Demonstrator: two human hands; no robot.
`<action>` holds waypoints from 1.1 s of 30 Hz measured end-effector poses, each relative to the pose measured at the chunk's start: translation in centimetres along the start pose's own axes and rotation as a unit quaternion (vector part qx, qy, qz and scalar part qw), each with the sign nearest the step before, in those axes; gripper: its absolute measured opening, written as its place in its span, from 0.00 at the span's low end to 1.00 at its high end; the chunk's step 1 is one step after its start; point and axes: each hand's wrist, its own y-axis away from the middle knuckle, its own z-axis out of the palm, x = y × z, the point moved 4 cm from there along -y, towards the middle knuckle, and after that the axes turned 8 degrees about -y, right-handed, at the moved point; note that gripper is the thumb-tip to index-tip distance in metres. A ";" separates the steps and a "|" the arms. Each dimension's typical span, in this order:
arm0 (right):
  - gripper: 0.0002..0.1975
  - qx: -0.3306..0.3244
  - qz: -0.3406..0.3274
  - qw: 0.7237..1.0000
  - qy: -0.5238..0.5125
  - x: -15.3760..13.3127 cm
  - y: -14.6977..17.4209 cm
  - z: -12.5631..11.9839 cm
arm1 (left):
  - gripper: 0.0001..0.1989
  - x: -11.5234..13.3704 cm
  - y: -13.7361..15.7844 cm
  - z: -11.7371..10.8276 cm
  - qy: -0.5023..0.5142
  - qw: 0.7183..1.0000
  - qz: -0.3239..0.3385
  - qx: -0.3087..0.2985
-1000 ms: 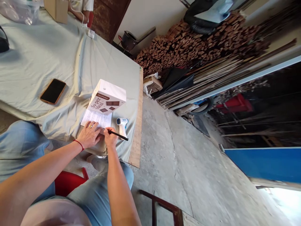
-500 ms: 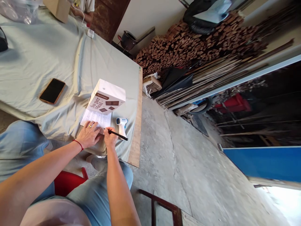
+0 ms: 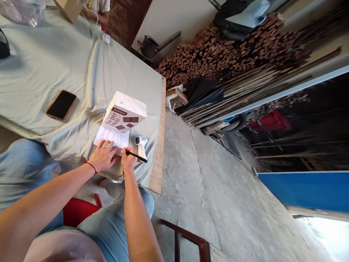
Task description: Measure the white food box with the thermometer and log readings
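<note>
With its fingers stretched out, my left hand (image 3: 103,156) lies flat on the lower part of a sheet of paper (image 3: 116,137) covered in handwriting. My right hand (image 3: 128,159) is closed around a black pen (image 3: 137,156), whose tip end is hidden by the fingers at the paper's lower right. Standing on the paper's far part is a white and brown "Super Meal" box (image 3: 125,112). Just right of the pen lies a white and blue infrared thermometer (image 3: 141,145), close to my right hand but apart from it.
A phone (image 3: 61,104) in an orange-edged case lies left on the cloth-covered table (image 3: 131,80). At the far end are a cardboard box (image 3: 69,9), clear plastic (image 3: 24,12) and another person's arm (image 3: 103,18). Stacked firewood (image 3: 196,58) lines the wall.
The pen's back end has tilted slightly in my right hand. My left hand stays in place on the paper, and the surrounding view has shifted only a little.
</note>
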 end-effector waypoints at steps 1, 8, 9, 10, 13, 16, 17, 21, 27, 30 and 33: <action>0.12 0.002 0.000 1.000 0.001 0.0 0.0 0.0 | 0.21 0.0 0.0 0.0 -0.001 1.000 0.000 -0.001; 0.13 0.018 0.005 1.000 0.005 -0.2 0.1 -0.3 | 0.20 0.0 0.0 0.1 -0.015 1.000 0.001 -0.010; 0.12 0.018 0.005 1.000 0.006 -0.3 0.1 -0.2 | 0.20 0.0 -0.1 0.1 -0.015 1.000 0.000 -0.012; 0.12 0.017 0.004 1.000 0.007 -0.3 0.1 -0.2 | 0.20 0.1 -0.1 0.1 -0.015 1.000 0.000 -0.014; 0.12 0.013 0.000 1.000 0.008 -0.4 0.1 -0.1 | 0.21 0.1 -0.1 0.0 -0.015 1.000 0.001 -0.019; 0.12 0.008 -0.004 1.000 0.009 -0.3 0.1 -0.1 | 0.21 0.1 -0.1 0.0 -0.012 1.000 -0.001 -0.019; 0.12 0.006 -0.005 1.000 0.009 -0.2 0.0 -0.1 | 0.21 0.1 -0.1 0.0 -0.009 1.000 -0.002 -0.017; 0.12 0.000 -0.006 1.000 0.011 0.1 0.0 0.0 | 0.20 0.0 0.0 0.0 0.004 1.000 -0.005 -0.009; 0.12 0.002 -0.004 1.000 0.010 0.2 0.0 0.0 | 0.20 0.0 0.0 0.0 0.001 1.000 -0.004 -0.003; 0.12 0.007 0.000 1.000 0.012 0.1 0.0 0.0 | 0.20 0.1 0.0 0.0 -0.002 1.000 -0.002 -0.002; 0.11 0.013 0.002 1.000 0.014 0.1 0.1 0.0 | 0.20 0.0 0.0 0.0 -0.007 1.000 0.000 -0.007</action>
